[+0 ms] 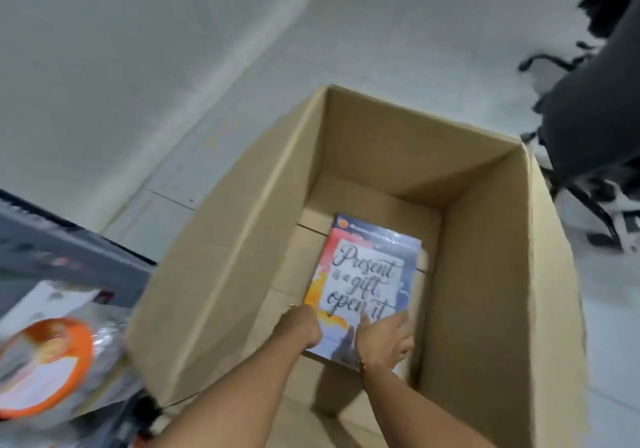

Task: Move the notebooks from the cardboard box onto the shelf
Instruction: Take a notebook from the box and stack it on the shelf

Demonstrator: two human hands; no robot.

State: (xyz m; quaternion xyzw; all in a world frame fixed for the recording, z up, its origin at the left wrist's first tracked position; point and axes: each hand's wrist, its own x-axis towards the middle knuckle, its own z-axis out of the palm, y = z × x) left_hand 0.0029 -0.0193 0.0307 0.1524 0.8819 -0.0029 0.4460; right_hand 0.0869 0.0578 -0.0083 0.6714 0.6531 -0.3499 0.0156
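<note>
Notebook lies flat on the floor of the box, shifted toward the box's 3 o'clock wall, cover up, shrink-wrap glare on it. Its long axis runs roughly 12 to 6 o'clock, tilted a little so the top leans toward 1.

Both hands are down inside the box at the notebook's near short edge, the 6 o'clock end. Left hand sits at the near-left corner, fingers curled under or against the edge. That grip looks closed on the corner, though the fingertips are hidden, so this is probably contact rather than a confirmed hold. Right hand lies on the cover by the near-right corner, fingers spread and pressing flat; that grip is open, not clamped on anything.

Relation that matters: the notebook extends away from both hands toward 12 o'clock, so a lift would hinge up from the near edge. Neither hand is clearly nearer; the two split the edge about evenly.

Hard to tell:
- whether more notebooks are stacked under this one, as only the top cover shows
- shelf not identifiable; a dark surface at 9 o'clock is blurred
- orange-rimmed wrapped item at 8 o'clock, motion-blurred
- near box wall cut off at frame bottom
</note>
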